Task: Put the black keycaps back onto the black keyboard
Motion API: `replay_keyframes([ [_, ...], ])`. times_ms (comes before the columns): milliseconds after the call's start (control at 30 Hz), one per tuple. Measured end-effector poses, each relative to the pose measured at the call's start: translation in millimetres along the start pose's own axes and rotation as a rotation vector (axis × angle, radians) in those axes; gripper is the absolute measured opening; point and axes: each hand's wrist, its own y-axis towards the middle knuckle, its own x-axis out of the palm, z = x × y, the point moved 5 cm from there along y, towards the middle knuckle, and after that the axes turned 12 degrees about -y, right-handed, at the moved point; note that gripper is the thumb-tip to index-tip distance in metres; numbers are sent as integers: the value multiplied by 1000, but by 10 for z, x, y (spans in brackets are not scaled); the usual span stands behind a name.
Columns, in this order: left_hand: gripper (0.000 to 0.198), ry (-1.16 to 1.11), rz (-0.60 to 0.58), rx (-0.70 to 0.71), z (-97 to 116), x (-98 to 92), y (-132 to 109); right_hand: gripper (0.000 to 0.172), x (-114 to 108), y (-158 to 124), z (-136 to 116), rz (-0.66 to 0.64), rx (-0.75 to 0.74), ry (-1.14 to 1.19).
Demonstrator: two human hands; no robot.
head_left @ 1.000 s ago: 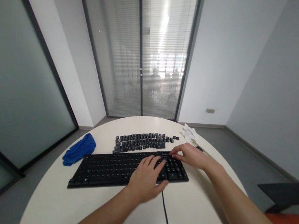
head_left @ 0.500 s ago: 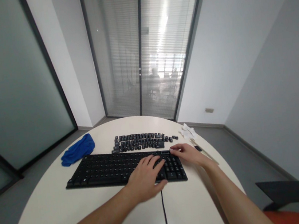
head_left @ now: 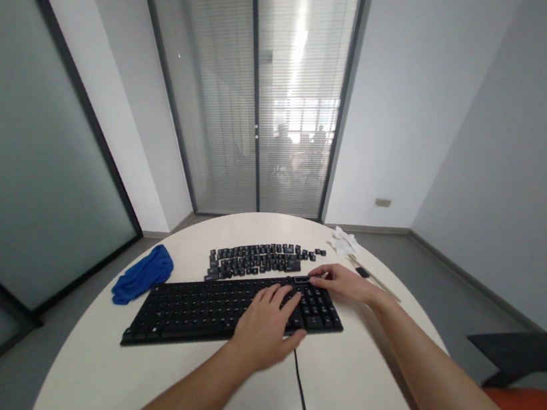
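Note:
A black keyboard [head_left: 191, 310] lies on the table, many of its key positions bare, with keycaps seated at the right-hand number block. My left hand [head_left: 264, 327] rests open over its right part, fingers spread on the keys and thumb at the front edge. At the upper right corner, my right hand [head_left: 339, 282] has its thumb and index finger close together in a pinch against the keyboard. Whatever is between those fingertips is too small to make out. Behind the keyboard, loose black keycaps [head_left: 255, 259] lie in rows, with several smaller ones trailing off right.
The round white table [head_left: 218, 394] bears a blue cloth [head_left: 144, 274] at left. Crumpled white tissue [head_left: 343, 241] and a thin light-coloured stick-like tool [head_left: 373, 276] with a dark part lie at right. A black cable [head_left: 301, 389] runs toward me. A dark chair part [head_left: 532, 351] stands lower right.
My right hand's fingertips have shifted very slightly left and down at the keyboard's upper right corner. My left hand stays in place.

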Motion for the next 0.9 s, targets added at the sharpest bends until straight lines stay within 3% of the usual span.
replay_keyframes([
  [567, 61, -1, 0, 1, -15, 23, 0, 46, 42, 42, 61, -3, -8, -29],
  [833, 61, -7, 2, 1, 0, 1, 0, 43, 23, 30, 103, 81, 2, -63],
  [900, 61, -3, -4, -5, 2, -2, -1, 43, -16, 33, 121, 154, -2, -105],
])
